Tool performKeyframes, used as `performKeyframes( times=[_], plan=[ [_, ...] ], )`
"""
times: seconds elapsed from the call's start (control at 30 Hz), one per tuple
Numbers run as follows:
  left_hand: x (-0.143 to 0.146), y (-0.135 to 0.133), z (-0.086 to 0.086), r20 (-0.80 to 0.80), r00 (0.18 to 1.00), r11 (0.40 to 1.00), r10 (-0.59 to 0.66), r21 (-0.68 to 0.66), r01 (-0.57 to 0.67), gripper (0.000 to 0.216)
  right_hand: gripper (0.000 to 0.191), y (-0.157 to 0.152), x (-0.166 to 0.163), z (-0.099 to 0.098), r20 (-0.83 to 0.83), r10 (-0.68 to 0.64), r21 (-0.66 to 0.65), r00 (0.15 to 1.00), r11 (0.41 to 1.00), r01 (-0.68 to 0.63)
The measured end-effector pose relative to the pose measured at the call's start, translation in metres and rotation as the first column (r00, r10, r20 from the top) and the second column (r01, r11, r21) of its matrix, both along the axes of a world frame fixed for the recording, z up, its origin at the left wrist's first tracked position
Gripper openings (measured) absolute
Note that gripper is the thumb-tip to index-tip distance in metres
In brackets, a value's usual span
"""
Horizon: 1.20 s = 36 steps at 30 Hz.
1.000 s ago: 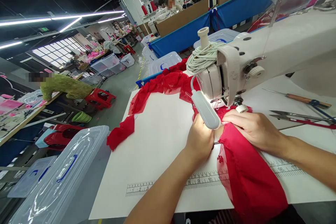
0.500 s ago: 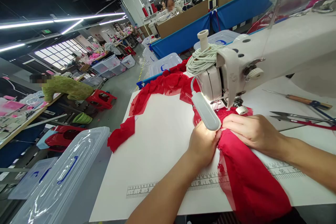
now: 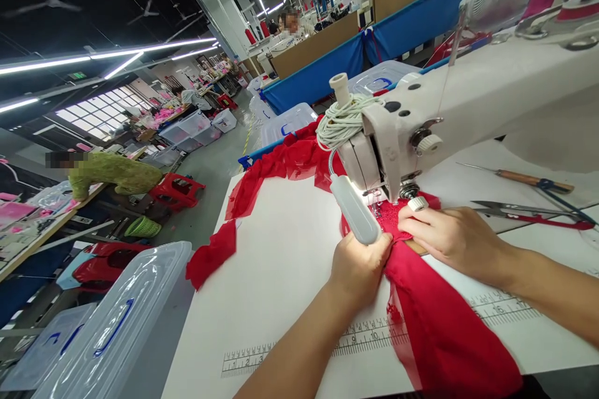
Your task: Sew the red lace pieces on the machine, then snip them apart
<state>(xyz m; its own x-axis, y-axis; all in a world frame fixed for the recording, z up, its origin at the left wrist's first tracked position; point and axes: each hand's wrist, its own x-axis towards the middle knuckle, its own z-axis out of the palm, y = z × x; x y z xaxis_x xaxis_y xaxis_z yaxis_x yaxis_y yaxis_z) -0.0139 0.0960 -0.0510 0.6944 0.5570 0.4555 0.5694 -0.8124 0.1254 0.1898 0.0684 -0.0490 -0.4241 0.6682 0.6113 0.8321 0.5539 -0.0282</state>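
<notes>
Red fabric (image 3: 449,318) runs from the front edge of the table up to the needle area of a white sewing machine (image 3: 472,96), partly sheer along its left side. My left hand (image 3: 358,268) is closed on the fabric's left edge, thumb stretched toward the needle. Across from it, my right hand (image 3: 452,237) has its fingers bent and pinched at the fabric's right edge, just below a white knob. Between them a textured red part lies near the presser foot (image 3: 375,204). A grey lamp (image 3: 355,209) hides part of the left fingers.
On the right lie an awl (image 3: 528,179) and scissors (image 3: 524,209). More gathered red fabric (image 3: 262,168) curves along the table's far left side. A printed ruler (image 3: 253,358) crosses the front of the white table. Lidded plastic boxes (image 3: 116,318) stand at the left.
My right fingers have drawn a little away from the left hand, and more of the textured red fabric shows between them. The camera view has shifted slightly.
</notes>
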Motion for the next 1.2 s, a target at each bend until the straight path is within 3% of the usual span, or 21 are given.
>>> performKeyframes(
  times=[0.2, 0.33, 0.43, 0.67, 0.97, 1.2],
  plan=[
    [-0.006, -0.01, 0.017, -0.104, 0.992, 0.997, -0.078, -0.022, 0.077, 0.036, 0.024, 0.0, 0.006, -0.001, 0.013, -0.001, -0.057, 1.0, 0.998, 0.001],
    [-0.006, -0.018, 0.025, -0.102, 0.991, 0.995, -0.091, -0.055, 0.085, 0.077, 0.023, 0.0, 0.004, -0.008, -0.025, -0.033, -0.06, 0.999, 0.998, 0.032],
    [-0.005, -0.022, 0.023, -0.092, 0.993, 0.997, -0.067, -0.046, 0.063, 0.094, 0.023, 0.0, 0.003, -0.01, -0.04, -0.054, -0.047, 0.998, 0.998, 0.052],
    [-0.001, -0.023, 0.019, -0.024, 0.998, 0.996, -0.059, 0.072, 0.061, 0.092, 0.021, 0.002, 0.004, -0.011, -0.03, -0.048, -0.034, 0.998, 0.998, 0.047],
    [-0.002, -0.019, 0.016, -0.061, 0.998, 0.991, -0.028, 0.129, 0.035, 0.092, 0.022, 0.003, 0.005, -0.01, -0.027, -0.058, -0.062, 0.998, 0.996, 0.056],
    [-0.003, -0.014, 0.014, -0.091, 0.996, 0.983, -0.002, 0.185, 0.019, 0.088, 0.019, 0.009, 0.004, -0.014, 0.035, -0.144, -0.049, 0.989, 0.988, 0.145]
  ],
)
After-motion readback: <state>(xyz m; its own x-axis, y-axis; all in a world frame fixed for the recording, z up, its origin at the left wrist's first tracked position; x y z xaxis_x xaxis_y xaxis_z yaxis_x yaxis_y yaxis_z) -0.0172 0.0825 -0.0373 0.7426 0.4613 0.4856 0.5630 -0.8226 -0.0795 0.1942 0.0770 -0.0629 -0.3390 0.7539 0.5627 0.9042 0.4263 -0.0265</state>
